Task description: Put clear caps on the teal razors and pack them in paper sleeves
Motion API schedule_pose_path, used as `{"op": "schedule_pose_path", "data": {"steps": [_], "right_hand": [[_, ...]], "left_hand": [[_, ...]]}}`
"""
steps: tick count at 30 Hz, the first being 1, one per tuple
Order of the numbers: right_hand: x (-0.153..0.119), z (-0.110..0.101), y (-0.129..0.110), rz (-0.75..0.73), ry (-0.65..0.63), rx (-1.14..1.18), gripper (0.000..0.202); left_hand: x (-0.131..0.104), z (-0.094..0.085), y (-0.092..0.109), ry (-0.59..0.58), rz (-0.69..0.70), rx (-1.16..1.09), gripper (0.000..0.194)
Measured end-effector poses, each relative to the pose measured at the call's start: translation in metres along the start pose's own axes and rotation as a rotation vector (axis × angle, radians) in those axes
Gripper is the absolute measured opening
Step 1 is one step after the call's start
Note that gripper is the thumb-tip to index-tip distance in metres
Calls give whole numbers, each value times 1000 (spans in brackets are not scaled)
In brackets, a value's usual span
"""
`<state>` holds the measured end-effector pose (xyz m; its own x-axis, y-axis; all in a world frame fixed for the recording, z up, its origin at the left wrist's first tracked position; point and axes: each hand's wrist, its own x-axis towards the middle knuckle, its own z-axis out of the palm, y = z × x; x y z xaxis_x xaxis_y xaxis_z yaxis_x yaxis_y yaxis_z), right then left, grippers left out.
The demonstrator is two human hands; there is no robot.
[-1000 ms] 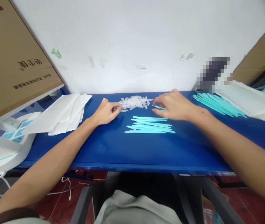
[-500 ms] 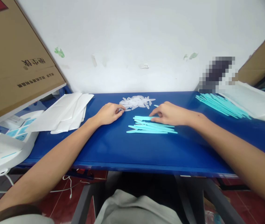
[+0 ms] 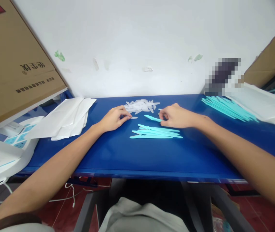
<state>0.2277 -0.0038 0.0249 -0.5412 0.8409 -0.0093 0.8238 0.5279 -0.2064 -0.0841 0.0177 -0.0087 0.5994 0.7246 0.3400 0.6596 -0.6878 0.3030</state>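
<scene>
can count at least four turquoise sticks (image 3: 152,137) in the near group, one held stick (image 3: 152,118) beyond them and one single translucent piece (image 3: 134,118); cannot count the translucent heap (image 3: 139,105) or the turquoise bundle (image 3: 229,109) at right, for overlap. leaves a wide stretch of blue tabletop (image 3: 137,158) before the front edge, but just a narrow strip between heap and white wall (image 3: 127,42). pinches the single piece at the left hand's (image 3: 114,118) fingertips, just before the heap; closes the right hand's (image 3: 175,116) thumb and curled fingers on the held stick, pointing its free end leftward.
</scene>
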Motion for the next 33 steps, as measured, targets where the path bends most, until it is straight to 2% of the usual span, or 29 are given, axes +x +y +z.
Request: {"op": "schedule_pose_path", "data": {"steps": [4, 9, 14, 18, 23, 28, 33], "right_hand": [[1, 4, 2, -42, 70, 33, 10], [3, 6, 4, -97, 272, 24, 11], [4, 8, 7, -18, 363, 100, 18], [4, 9, 7, -24, 437, 137, 23], [4, 11, 4, -27, 424, 63, 25], [3, 11, 1, -28, 394, 72, 26], [3, 12, -1, -27, 365, 60, 32]], "left_hand": [[0, -2, -1, 35, 0, 70, 34], [-2, -9, -11, 105, -66, 133, 41], [-2, -13, -16, 29, -39, 240, 40], [0, -15, -13, -41, -39, 317, 40], [0, -18, -10, -86, -60, 338, 40], [-2, -18, -11, -40, -98, 324, 45], [-2, -18, -16, -103, -108, 367, 41]]}}
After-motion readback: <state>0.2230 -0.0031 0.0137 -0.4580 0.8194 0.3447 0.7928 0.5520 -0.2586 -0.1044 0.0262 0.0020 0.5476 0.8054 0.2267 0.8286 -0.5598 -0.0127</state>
